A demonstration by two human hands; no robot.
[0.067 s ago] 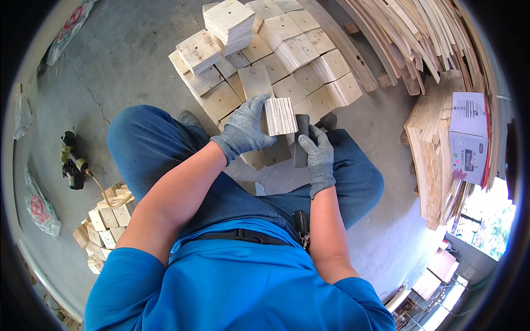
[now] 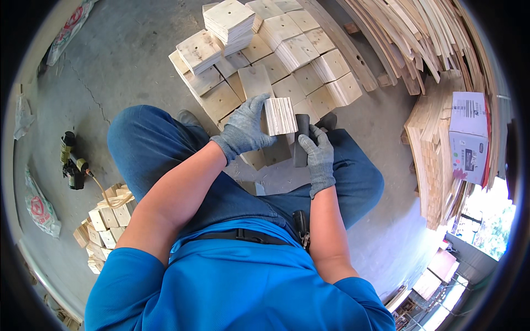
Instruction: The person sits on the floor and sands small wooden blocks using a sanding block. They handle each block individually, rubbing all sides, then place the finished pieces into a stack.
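My left hand [image 2: 244, 128], in a grey knitted glove, is closed on the left side of a wood block [image 2: 281, 116] whose upper face shows thin layered lines. My right hand [image 2: 317, 154], gloved alike, grips a dark grey flat rectangular block [image 2: 301, 140], fingers along its right side. The dark block stands at the right side of the wood block; whether they touch I cannot tell. Just beyond both hands are many square wooden pieces [image 2: 255, 81] with small holes, set in rows of stacks. A taller stack [image 2: 229, 21] rises at the far side.
A smaller pile of wood blocks [image 2: 109, 220] lies at the left, beside a nail-gun-like tool [image 2: 72, 165] with a hose. Long boards [image 2: 397, 38] fill the far right. A printed carton [image 2: 468, 138] sits on stacked timber [image 2: 432, 160]. Plastic sacks [image 2: 41, 204] lie along the left.
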